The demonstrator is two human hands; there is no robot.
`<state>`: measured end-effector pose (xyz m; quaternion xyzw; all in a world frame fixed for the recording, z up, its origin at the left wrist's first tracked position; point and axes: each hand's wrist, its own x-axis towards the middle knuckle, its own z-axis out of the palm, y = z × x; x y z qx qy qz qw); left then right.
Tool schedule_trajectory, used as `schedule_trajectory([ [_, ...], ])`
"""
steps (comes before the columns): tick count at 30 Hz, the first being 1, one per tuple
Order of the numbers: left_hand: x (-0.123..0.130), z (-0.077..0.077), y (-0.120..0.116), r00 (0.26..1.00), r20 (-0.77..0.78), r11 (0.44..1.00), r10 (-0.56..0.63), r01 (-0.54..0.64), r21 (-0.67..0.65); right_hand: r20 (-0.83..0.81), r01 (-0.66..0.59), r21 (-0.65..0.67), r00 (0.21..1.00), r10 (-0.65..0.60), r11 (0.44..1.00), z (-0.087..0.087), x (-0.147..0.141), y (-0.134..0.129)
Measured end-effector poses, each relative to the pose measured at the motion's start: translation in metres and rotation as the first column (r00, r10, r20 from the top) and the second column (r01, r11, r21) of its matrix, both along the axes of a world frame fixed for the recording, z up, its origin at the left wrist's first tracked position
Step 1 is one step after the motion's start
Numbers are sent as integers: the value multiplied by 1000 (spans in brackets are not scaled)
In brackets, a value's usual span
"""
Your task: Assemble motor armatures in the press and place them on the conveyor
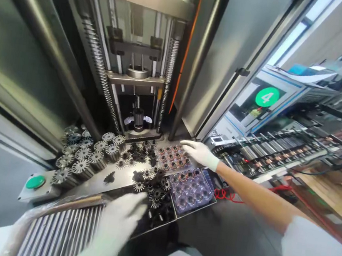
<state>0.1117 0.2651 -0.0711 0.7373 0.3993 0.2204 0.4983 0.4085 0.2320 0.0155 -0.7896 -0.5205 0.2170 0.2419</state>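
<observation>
My right hand (200,154), in a white glove, reaches over the right edge of a clear tray of copper-ringed parts (171,158). Its fingers are stretched out, and nothing shows in them. A second clear plastic tray (192,191) with similar round parts lies just in front. My left hand (125,210), also gloved, is beside a pile of dark toothed discs (156,191). Motion smears its fingers, so I cannot tell whether they hold anything. Below that hand lies a box of long metal shafts (59,231).
A press with spring-wrapped columns (138,77) stands ahead, a slotted rotor core (139,117) at its base. Stacked slotted cores (84,154) and a green button box (36,182) are at left. A conveyor of shafts (275,152) and a red coiled hose (227,195) lie right.
</observation>
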Motion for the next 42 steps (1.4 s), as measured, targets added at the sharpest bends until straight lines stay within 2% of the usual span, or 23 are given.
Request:
schedule_trajectory([
  [1,28,1,-11,993,-52,992,-103,106,69,0,-46,11,999,46,999,-3,1,13],
  [3,90,-2,-28,918,-282,920,-279,340,196,14,-146,31,989,146,989,-11,3,39],
  [5,145,-10,-36,797,-515,847,-316,482,225,29,-230,55,973,229,972,-19,5,65],
  [7,180,-19,-38,730,-616,845,-295,501,189,35,-290,71,957,289,954,-27,4,90],
  [10,198,-27,-34,701,-664,873,-261,464,147,-3,-341,64,940,342,938,-37,0,129],
  [12,200,-29,-33,676,-696,895,-242,433,109,-50,-311,86,947,316,946,-41,-5,157],
  [16,208,-30,-40,647,-728,913,-227,401,72,-171,-117,170,974,146,978,-54,-13,215],
  [18,207,-25,-43,688,-694,923,-213,374,87,-212,-69,213,971,115,975,-64,-17,240],
  [19,202,-21,-43,744,-640,944,-193,319,85,-224,-48,239,969,103,970,-70,-19,251],
  [21,180,-9,-36,877,-470,987,-101,146,62,-254,-8,275,964,81,961,-79,-22,268],
  [23,143,5,-17,947,-314,998,62,-60,13,-297,4,295,951,88,956,-84,-25,281],
  [26,79,23,27,931,-201,939,306,-330,-99,-375,64,347,924,76,936,-75,-28,294],
  [28,48,29,61,900,-142,885,413,-433,-171,-434,141,376,900,40,916,-59,-28,294],
  [29,40,30,79,897,-119,885,425,-439,-155,-459,142,379,887,53,915,-50,-28,289],
  [31,38,31,113,925,-86,928,370,-371,-6,-482,57,375,865,142,925,-35,-24,263],
  [33,51,29,146,954,-118,938,276,-241,250,-450,-65,345,864,226,936,-28,-15,213],
  [35,73,26,178,946,-227,864,231,-92,494,-358,-144,243,906,226,959,-30,3,143],
  [37,97,22,208,889,-384,765,251,60,641,-230,-103,68,966,116,992,-38,31,67],
  [38,107,20,221,847,-465,729,256,146,669,-144,-30,5,989,31,1000,-41,48,30],
  [40,125,17,241,773,-589,677,234,306,670,3,103,-76,995,-103,992,-43,84,-33],
  [42,139,13,254,733,-653,661,190,396,637,128,233,-121,968,-218,965,-37,119,-80],
])
